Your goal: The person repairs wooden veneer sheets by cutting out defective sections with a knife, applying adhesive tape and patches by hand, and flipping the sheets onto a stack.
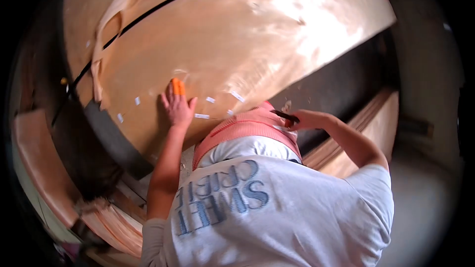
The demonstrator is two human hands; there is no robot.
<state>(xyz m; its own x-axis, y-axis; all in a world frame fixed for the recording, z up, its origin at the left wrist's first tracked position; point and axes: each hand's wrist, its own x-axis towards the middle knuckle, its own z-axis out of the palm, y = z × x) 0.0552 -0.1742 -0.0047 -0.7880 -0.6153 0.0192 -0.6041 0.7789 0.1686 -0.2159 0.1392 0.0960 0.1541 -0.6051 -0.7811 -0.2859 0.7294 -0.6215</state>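
Note:
A large tan wood veneer sheet (198, 54) spreads out in front of me. My left hand (178, 106) lies flat on it near its front edge, fingers stretched, with orange covers (177, 87) on some fingertips. Several small white tape pieces (210, 100) dot the sheet around that hand. At the right, near my waist and beside the sheet's edge, my right hand (309, 119) is closed around a dark knife (283, 114), its narrow blade pointing left. The handle is mostly hidden by the fingers.
A ragged veneer strip (106, 27) lies at the far left, by a long black line crossing the sheet. Stacked veneer sheets (368, 128) stand at the right, next to a dark surface (321, 99). More veneer bundles (111, 227) are at the lower left.

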